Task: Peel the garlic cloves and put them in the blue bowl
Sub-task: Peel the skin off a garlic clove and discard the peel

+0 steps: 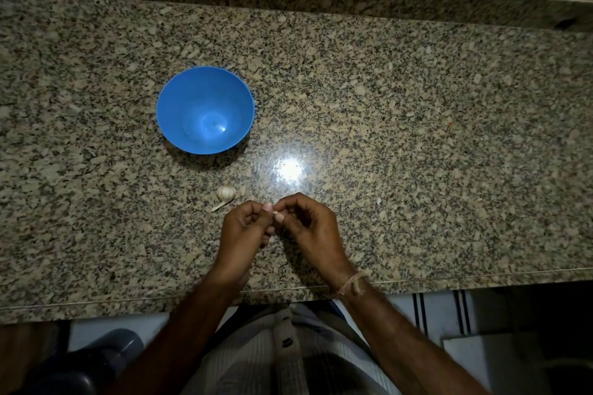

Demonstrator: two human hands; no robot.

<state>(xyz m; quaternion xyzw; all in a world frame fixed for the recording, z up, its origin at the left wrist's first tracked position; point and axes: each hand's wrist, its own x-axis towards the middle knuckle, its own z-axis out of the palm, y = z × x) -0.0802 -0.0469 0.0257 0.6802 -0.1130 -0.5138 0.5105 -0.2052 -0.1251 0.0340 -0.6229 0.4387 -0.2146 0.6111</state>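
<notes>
On granite counter (417, 106), blue bowl (179, 99) bare inside, left hand (244, 231) and right hand (313, 228) pinching one garlic clove (275, 212)

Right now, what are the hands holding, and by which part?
A small garlic clove, pinched between the fingertips of the left hand and right hand; mostly hidden, so which part cannot be told.

Mostly hidden: garlic clove (275, 212), pinched between left hand (244, 229) and right hand (311, 228); peel state untellable.
</notes>
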